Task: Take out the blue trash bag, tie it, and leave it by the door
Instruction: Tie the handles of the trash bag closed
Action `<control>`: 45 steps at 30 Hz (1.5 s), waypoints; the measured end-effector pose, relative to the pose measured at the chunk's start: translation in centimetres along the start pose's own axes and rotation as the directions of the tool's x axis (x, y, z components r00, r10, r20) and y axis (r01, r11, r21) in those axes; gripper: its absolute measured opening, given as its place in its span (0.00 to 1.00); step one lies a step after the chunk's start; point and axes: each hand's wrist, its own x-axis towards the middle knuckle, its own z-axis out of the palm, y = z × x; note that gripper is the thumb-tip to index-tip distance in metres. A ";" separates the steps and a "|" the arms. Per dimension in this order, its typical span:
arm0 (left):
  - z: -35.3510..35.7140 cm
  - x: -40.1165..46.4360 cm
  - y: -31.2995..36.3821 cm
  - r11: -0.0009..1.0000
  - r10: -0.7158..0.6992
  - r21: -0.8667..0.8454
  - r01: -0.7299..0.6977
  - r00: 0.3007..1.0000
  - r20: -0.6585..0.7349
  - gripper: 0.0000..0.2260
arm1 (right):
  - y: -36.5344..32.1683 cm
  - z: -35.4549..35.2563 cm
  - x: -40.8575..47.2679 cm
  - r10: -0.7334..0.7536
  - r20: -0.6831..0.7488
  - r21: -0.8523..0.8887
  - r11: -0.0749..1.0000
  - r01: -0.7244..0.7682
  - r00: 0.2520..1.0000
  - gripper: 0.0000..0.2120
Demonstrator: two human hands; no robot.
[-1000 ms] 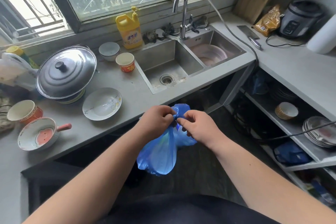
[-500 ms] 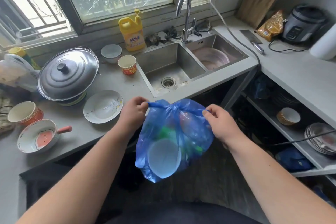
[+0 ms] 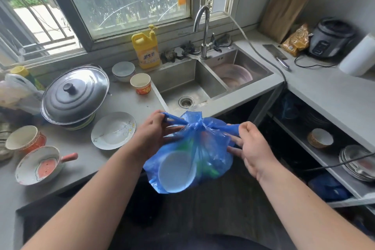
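The blue trash bag (image 3: 188,160) hangs in the air in front of the counter edge, full, with a white round container and green items showing through the plastic. Its top is gathered into a knot at the middle, and two stretched ends run out sideways. My left hand (image 3: 154,134) pinches the left end, and my right hand (image 3: 251,146) grips the right end, lower fingers spread against the bag's side. No door is in view.
The grey counter (image 3: 125,103) carries a lidded pot (image 3: 75,95), a white plate (image 3: 113,130), bowls, a paper cup (image 3: 141,83) and a yellow soap bottle (image 3: 146,50). Behind the bag lies the double sink (image 3: 194,81). Open shelves with dishes (image 3: 355,162) stand at the right.
My hands went from close together at the bag's top to wide apart, pulling its two ends sideways. The bag's neck has drawn into a tighter knot, and the bag sits higher.
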 end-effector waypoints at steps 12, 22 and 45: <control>-1.1 1.2 -0.6 0.966 0.027 0.255 0.040 0.967 -0.255 0.11 | 1.7 -2.7 0.6 0.045 -0.164 -0.112 0.992 -0.065 0.985 0.12; -0.3 1.1 -0.1 0.942 0.014 0.331 0.052 0.981 -0.195 0.10 | 2.0 -2.2 1.2 -0.019 -0.136 -0.140 0.990 0.000 0.991 0.08; 3.5 -1.5 -1.2 0.767 -0.003 0.573 -0.289 0.891 0.454 0.07 | 2.6 4.0 -1.7 -0.021 0.250 -0.275 0.957 0.092 0.968 0.07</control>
